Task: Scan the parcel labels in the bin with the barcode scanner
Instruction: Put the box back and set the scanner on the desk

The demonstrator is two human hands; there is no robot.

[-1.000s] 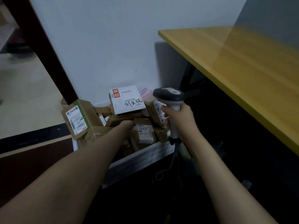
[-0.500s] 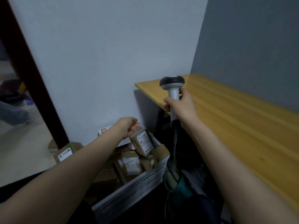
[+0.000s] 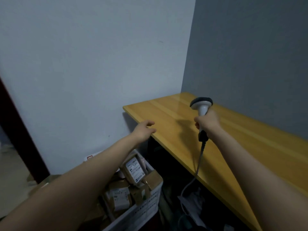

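My right hand (image 3: 207, 122) grips the handle of a white barcode scanner (image 3: 202, 105) with a dark head, held upright above the wooden table; its grey cable (image 3: 196, 169) hangs off the table edge. My left hand (image 3: 145, 130) is empty with fingers apart, at the table's near-left edge. Below my left forearm a white perforated bin (image 3: 146, 204) holds several brown cardboard parcels. One tilted parcel (image 3: 134, 169) shows a white printed label; another labelled parcel (image 3: 120, 197) lies lower in the bin.
The yellow wooden table (image 3: 233, 147) runs along the grey wall on the right. Dark space with cables and clutter (image 3: 191, 205) lies under it. A dark door frame (image 3: 18, 130) stands at the left, with pale floor beyond it.
The view has tilted up from the bin to the table. My right hand carried the scanner up and right over the tabletop. My left hand rose out of the bin to the table edge.
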